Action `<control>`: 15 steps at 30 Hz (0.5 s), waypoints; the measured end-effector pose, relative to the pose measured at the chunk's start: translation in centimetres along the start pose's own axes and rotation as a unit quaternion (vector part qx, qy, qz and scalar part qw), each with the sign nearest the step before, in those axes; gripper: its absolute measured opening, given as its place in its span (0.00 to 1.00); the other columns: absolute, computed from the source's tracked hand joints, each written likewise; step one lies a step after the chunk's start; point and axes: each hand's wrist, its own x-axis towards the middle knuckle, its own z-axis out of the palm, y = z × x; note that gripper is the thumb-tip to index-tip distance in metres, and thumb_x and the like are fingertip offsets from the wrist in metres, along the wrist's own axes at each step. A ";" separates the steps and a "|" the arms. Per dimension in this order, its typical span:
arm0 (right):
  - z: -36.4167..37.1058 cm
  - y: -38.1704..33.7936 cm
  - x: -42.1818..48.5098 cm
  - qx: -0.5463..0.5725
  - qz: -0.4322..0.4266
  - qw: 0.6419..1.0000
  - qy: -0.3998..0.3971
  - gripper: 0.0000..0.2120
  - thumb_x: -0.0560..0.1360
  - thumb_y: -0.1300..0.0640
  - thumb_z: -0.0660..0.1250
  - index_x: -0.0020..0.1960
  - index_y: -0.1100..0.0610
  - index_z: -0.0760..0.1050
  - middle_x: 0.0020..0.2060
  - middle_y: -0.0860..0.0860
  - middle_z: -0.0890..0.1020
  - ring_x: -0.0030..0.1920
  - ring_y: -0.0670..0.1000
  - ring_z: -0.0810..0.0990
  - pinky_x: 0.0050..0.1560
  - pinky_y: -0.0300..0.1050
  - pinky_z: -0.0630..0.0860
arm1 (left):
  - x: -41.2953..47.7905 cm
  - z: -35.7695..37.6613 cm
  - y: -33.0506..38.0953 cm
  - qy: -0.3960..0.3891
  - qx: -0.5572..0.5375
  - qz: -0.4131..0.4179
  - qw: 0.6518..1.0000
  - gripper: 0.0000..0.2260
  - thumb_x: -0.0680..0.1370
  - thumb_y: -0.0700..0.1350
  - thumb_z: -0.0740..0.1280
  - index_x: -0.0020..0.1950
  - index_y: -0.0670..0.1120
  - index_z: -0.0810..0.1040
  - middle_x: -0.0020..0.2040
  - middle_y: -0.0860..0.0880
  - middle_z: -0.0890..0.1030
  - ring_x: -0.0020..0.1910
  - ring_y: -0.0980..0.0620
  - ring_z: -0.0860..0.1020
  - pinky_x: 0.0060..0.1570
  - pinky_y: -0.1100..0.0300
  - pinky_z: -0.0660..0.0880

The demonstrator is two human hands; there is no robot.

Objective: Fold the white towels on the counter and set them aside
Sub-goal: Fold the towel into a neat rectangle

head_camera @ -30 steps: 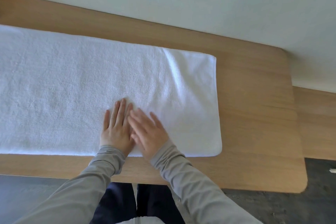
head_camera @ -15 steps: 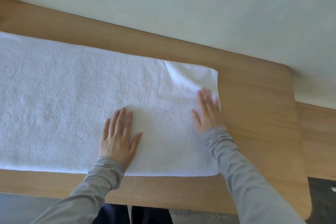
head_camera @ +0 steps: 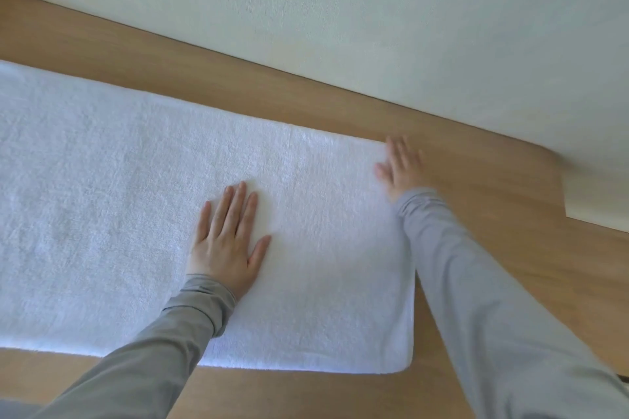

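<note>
White towel point(head_camera: 102, 214) on counter point(head_camera: 238, 85), left grip point(head_camera: 226, 241) released, flat mid-cloth, right grip point(head_camera: 400, 168) released (blurred) at corner

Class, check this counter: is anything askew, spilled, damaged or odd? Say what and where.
Nothing stands out. The white towel lies flat on the wooden counter, with no stains or tears. The left hand rests flat on it; the blurred right hand is at its far right corner.

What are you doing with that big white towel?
A person in grey sleeves seems to be smoothing a white towel spread along the wooden counter. The left hand presses flat on the towel's middle. The right hand, blurred, lies open at its far right corner. It lies as a long strip, not yet folded small.
</note>
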 end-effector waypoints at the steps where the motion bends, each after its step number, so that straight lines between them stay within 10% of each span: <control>1: -0.4 0.7 0.6 0.017 0.034 0.999 -0.010 0.28 0.81 0.48 0.46 0.76 0.59 0.44 0.77 0.54 0.46 0.76 0.52 0.42 0.74 0.50 0.38 | 0.0 -0.1 0.0 -0.001 0.000 0.000 1.000 0.30 0.78 0.59 0.46 0.77 0.44 0.53 0.77 0.46 0.54 0.76 0.47 0.53 0.73 0.46 0.51; 7: -2.0 1.2 1.1 0.258 0.079 0.958 0.101 0.13 0.76 0.56 0.65 0.57 0.61 0.75 0.56 0.57 0.78 0.59 0.55 0.75 0.58 0.41 0.67 | 0.1 -0.1 0.0 -0.010 -0.002 0.001 1.000 0.30 0.79 0.60 0.45 0.76 0.44 0.55 0.77 0.45 0.56 0.76 0.46 0.54 0.73 0.45 0.52; 15: -3.3 0.5 2.7 0.252 0.020 0.964 0.085 0.08 0.73 0.64 0.65 0.41 0.57 0.66 0.38 0.53 0.70 0.40 0.51 0.68 0.39 0.40 0.63 | 0.1 -0.1 -0.1 -0.009 -0.004 0.002 1.000 0.30 0.79 0.59 0.44 0.76 0.44 0.56 0.77 0.45 0.56 0.76 0.46 0.54 0.73 0.45 0.51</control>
